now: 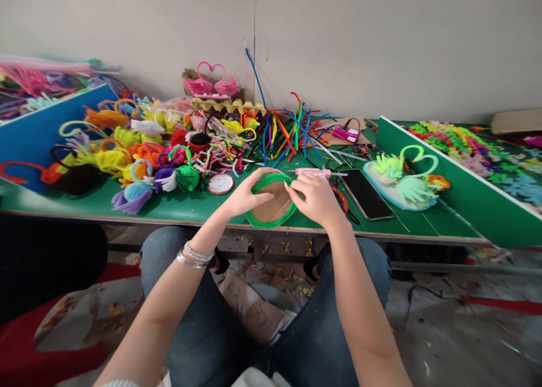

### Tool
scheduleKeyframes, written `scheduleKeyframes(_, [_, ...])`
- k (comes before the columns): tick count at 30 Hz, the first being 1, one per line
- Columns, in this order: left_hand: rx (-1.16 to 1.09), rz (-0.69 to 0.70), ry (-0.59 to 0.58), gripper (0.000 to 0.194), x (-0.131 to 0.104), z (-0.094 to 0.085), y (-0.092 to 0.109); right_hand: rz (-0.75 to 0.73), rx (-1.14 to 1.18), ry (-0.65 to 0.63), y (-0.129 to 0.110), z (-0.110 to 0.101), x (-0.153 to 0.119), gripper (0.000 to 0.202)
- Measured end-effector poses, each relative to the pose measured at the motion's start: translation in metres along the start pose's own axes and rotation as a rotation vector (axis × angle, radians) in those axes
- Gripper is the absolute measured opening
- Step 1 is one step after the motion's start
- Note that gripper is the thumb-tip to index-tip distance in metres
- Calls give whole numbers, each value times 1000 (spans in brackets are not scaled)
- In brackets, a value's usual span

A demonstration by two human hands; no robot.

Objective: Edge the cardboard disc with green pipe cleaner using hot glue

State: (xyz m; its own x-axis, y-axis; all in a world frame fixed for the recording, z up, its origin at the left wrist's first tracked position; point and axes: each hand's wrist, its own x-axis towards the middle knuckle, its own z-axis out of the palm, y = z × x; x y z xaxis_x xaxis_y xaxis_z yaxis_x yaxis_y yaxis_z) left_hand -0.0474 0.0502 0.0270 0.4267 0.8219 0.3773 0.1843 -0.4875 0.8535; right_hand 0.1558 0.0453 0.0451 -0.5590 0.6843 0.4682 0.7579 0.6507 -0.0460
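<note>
A round brown cardboard piece [273,203] with green pipe cleaner wound around its rim [271,224] is held at the table's front edge. My left hand [247,194] grips its left side, the thumb over the cardboard and the fingers along the upper rim. At the upper right of the rim my right hand [315,198] pinches the green pipe cleaner between thumb and index finger. Just behind my right hand lies a pink glue gun [313,173]. A small round white lid [221,184] rests to the left of the ring.
Colourful pipe-cleaner swans [135,192] crowd the left. Loose pipe cleaners [292,130] lie at the back. On the right are a black phone [367,195], red-handled pliers [340,199], a swan pair on a light base [409,189] and a green divider [457,186].
</note>
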Motion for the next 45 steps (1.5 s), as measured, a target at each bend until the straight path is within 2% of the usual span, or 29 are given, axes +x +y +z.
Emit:
scheduleKeyframes(2, [-23, 31, -21, 46, 0, 0, -2, 7, -15, -6, 0, 1, 0, 34])
scheduleKeyframes(9, [-134, -111, -22, 46, -3, 5, -1, 27, 17, -11, 0, 0, -1, 33])
scheduleKeyframes(12, [-112, -97, -25, 50, -2, 4, 2, 36, 38, -9, 1, 0, -2, 32])
scheduleKeyframes(15, [-57, -148, -27, 51, -1, 3, 3, 36, 46, 0, 2, 0, -2, 30])
scheduleKeyframes(19, [-55, -193, -30, 47, 0, 6, 1, 34, 63, -23, 2, 1, -2, 31])
scheduleKeyframes(25, [-33, -211, 32, 29, 2, 11, 1, 79, 74, -65, 1, 1, -3, 32])
scheduleKeyframes(34, [37, -213, 23, 28, 1, 3, -2, 54, 77, -92, -4, -3, -3, 33])
scheduleKeyframes(45, [96, -233, 79, 23, 2, 7, 0, 80, 100, -102, -4, -3, -3, 34])
